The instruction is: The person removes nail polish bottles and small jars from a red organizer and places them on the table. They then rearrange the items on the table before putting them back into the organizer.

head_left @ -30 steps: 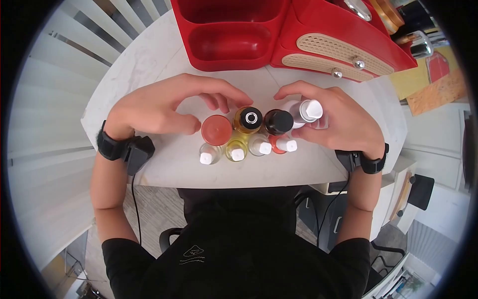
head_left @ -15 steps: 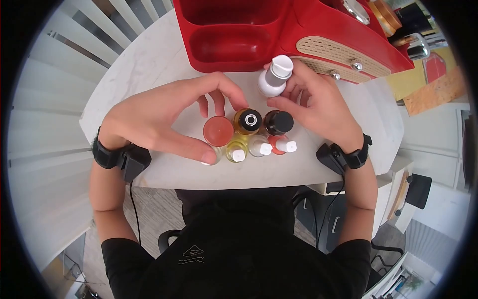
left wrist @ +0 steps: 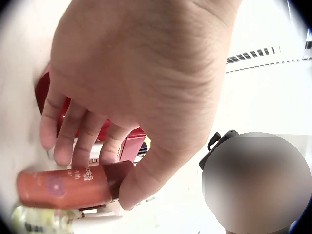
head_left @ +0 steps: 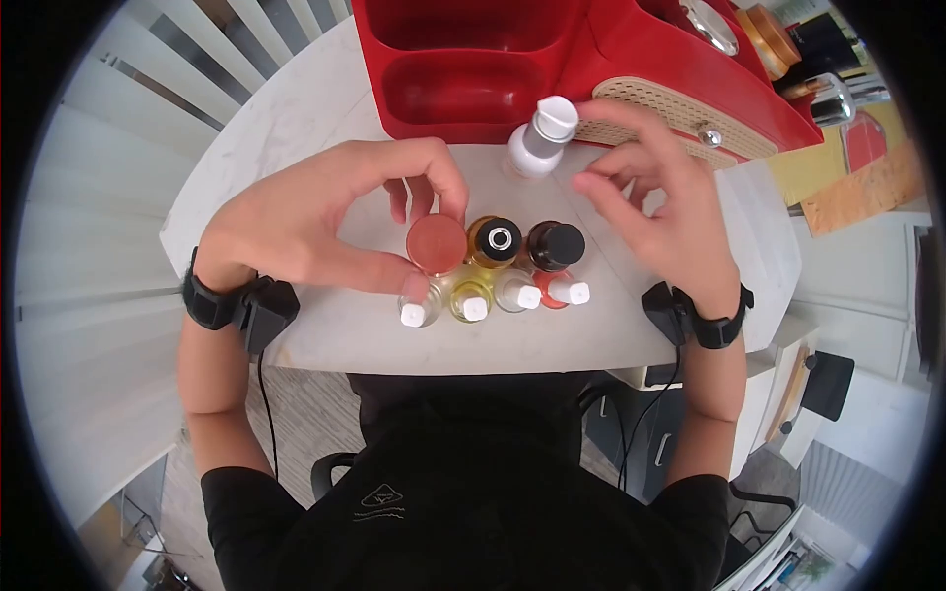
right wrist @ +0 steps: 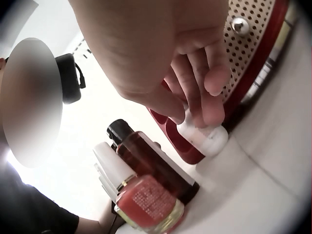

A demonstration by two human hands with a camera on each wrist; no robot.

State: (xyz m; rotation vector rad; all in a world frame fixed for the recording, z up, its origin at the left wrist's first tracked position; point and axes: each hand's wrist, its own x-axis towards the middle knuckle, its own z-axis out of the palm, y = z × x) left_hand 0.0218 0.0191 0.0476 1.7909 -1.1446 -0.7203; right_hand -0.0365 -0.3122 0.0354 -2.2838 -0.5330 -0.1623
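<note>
While a pale, marble-look tabletop [head_left: 345,345] carried everything in front of the person, a red organizer [head_left: 419,130] took up its far side, with open bins at the left and a woven-patterned drawer front [head_left: 641,98] at the right.

The left grip [head_left: 315,212] was closed around the upper part of the coral bottle [head_left: 436,244], thumb on one side of its cap and fingers on the other. The right grip [head_left: 670,202] held nothing; its fingers were spread and loosely bent beside the white pump bottle [head_left: 537,148], and whether the index fingertip touched the pump could not be told.

That pump bottle stood upright just before the organizer, well apart from the others. To the right of the coral bottle stood the dark brown bottle [head_left: 557,244] and, between those two, the amber bottle [head_left: 493,241], both black-capped.

Smallest were four white-capped bottles in a row on the person's side of these: from left to right, a clear one [head_left: 419,307] beneath the left thumb, a yellow one [head_left: 472,297], another clear one [head_left: 515,289] and a red one [head_left: 558,289].
</note>
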